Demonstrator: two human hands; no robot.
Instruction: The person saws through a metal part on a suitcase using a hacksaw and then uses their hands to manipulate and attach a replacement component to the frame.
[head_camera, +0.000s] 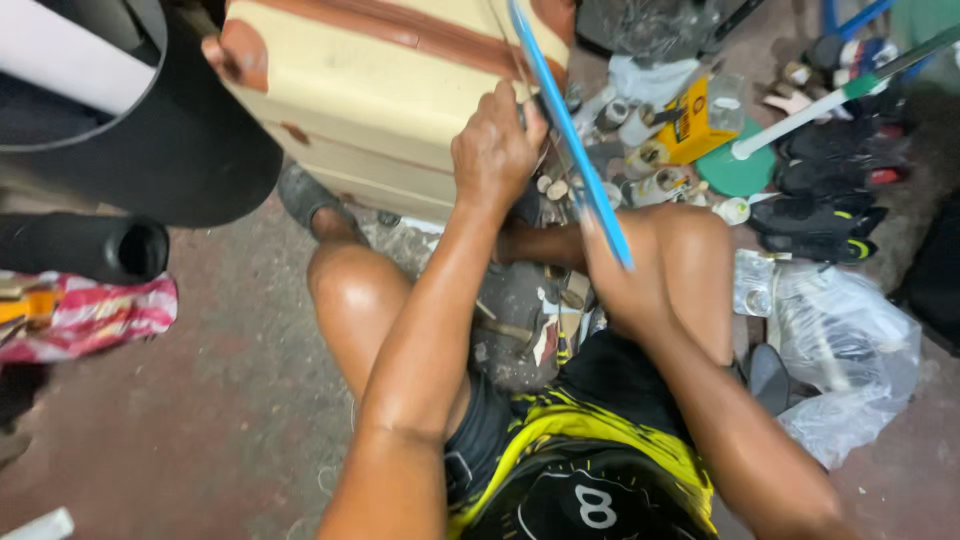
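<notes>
I sit on the floor with my knees apart, facing a cream hard-shell suitcase (380, 90) with brown corner guards. My left hand (495, 150) is pressed against the suitcase's lower right edge, fingers curled; what it grips is hidden. My right hand (625, 285) holds the lower end of a blue hacksaw frame (570, 130), which slants up and left across the suitcase's corner. The blade runs thin beside the frame, close to my left hand.
Small tins, tubes and a yellow box (700, 125) lie beyond my right knee. Black shoes (830, 200) and a clear plastic bag (850, 350) sit at right. A black rolled tube (90, 248) and red-striped cloth (90, 315) are at left. A white-green pole (840, 90) crosses top right.
</notes>
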